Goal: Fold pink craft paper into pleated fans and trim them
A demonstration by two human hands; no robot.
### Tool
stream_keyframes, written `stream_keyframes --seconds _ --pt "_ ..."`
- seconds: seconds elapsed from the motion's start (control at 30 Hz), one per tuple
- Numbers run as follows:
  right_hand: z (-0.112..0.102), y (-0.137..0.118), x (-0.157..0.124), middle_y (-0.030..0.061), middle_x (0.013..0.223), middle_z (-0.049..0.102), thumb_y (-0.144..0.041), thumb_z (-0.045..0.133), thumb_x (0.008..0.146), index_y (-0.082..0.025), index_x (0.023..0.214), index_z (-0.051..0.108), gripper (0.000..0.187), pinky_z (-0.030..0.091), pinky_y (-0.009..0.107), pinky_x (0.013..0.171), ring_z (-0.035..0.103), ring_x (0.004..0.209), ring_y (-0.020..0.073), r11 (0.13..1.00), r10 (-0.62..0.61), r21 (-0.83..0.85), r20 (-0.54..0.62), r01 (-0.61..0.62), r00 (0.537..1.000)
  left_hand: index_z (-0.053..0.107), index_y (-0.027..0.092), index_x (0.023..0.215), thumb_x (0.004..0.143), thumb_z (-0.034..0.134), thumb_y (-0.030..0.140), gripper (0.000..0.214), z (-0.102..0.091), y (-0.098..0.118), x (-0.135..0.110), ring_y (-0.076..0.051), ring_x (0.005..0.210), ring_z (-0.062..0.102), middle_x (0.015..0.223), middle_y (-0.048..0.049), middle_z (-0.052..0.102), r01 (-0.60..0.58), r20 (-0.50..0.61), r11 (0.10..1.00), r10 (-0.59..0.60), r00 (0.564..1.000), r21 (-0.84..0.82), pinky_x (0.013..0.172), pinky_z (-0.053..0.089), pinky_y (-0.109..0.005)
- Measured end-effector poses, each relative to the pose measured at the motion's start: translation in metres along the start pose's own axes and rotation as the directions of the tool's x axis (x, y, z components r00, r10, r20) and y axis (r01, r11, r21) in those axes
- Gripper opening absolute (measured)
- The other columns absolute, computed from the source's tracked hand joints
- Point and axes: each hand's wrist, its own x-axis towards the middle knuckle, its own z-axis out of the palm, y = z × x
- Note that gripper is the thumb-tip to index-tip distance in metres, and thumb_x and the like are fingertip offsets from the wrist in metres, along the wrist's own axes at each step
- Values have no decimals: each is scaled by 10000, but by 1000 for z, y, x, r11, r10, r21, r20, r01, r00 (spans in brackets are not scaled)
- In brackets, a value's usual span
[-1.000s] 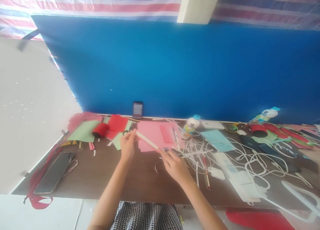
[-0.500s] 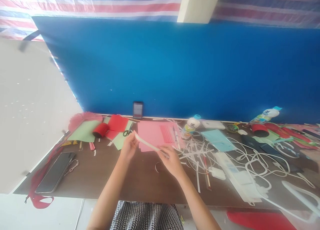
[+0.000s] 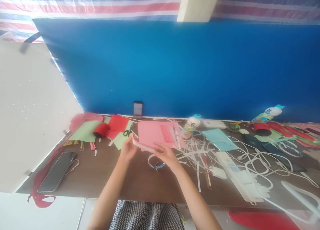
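Note:
A narrow, pale pinkish-white strip (image 3: 144, 146), looking like folded paper, is stretched between my two hands above the table. Its left end is pinched in my left hand (image 3: 128, 150). The fingers of my right hand (image 3: 166, 154) are closed on its other end, partly covering it. Just below the strip, a clear ring with blue and white on it, like a tape roll (image 3: 156, 162), lies on the table. Behind the strip is a pink sheet (image 3: 150, 131) bearing several darker pink strips (image 3: 166, 133). Scissors (image 3: 127, 132) lie beyond my left hand.
At left are a phone (image 3: 57, 171), a red roll (image 3: 101, 130) and green paper (image 3: 86, 131). A bottle (image 3: 192, 126) stands behind tangled white cables (image 3: 200, 156). Further right are blue paper (image 3: 219, 139) and a power strip (image 3: 236, 178). A blue panel (image 3: 160, 66) closes the back.
My right hand has shifted slightly left along the strip, and the strip now lies flatter. The ring beneath it shows more fully.

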Motion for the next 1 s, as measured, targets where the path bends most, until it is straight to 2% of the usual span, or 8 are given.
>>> stream_keyframes --seconds 0.23,0.37,0.43,0.5,0.53,0.63,0.8,1.0 --pt "2 0 5 52 819 658 -389 667 628 -176 834 664 296 487 310 651 617 735 183 999 -12 -45 -158 5 987 597 150 825 794 514 143 89 -8 9 1 -78 667 614 715 -7 627 -81 -77 994 86 993 72 607 491 -160" --pt "-1 2 6 43 799 660 -377 651 633 -183 765 652 235 479 315 659 618 729 188 992 -79 -110 -215 56 973 593 136 930 782 521 234 191 -9 10 -3 -152 814 625 943 -85 626 -165 -170 881 263 950 444 734 503 -265" --pt "-4 1 6 44 803 660 -370 635 648 -188 759 649 214 475 325 697 617 773 197 981 -113 -179 -226 73 967 546 159 1054 793 487 265 288 -5 9 -11 -205 991 576 1133 -111 555 -302 -138 640 544 828 707 855 460 -347" --pt "-6 -1 4 43 809 661 -360 618 663 -192 759 645 195 469 336 736 614 808 200 963 -146 -255 -217 88 965 454 190 1189 784 488 244 409 4 6 -19 -227 1172 444 1275 -111 449 -398 105 181 795 597 899 983 346 -398" --pt "-7 -2 3 41 815 662 -355 614 668 -194 762 643 189 466 340 752 613 817 199 953 -162 -287 -207 99 965 425 180 1223 772 502 237 461 10 4 -23 -241 1227 378 1306 -123 418 -402 292 -59 782 550 914 1023 284 -421" --pt "-6 -7 0 40 832 664 -353 598 691 -199 780 632 182 472 338 760 614 809 188 928 -202 -345 -147 141 968 450 177 1224 760 503 237 471 31 -4 -27 -258 1241 354 1265 -116 478 -497 635 -431 280 720 753 1055 177 -473" --pt "-3 -12 -7 42 862 658 -364 555 742 -226 809 633 172 497 338 748 608 832 192 909 -238 -368 -74 195 968 648 206 933 742 547 278 228 47 -13 -17 -230 863 590 882 -74 665 -550 520 -191 -184 834 813 888 364 -364" --pt "-7 -15 -13 54 872 624 -326 516 774 -232 838 614 151 505 332 706 591 830 201 823 -319 -516 -76 236 945 637 205 824 823 436 290 219 38 -16 -18 -170 630 530 752 -42 647 -508 460 -226 -235 856 831 598 341 -235"
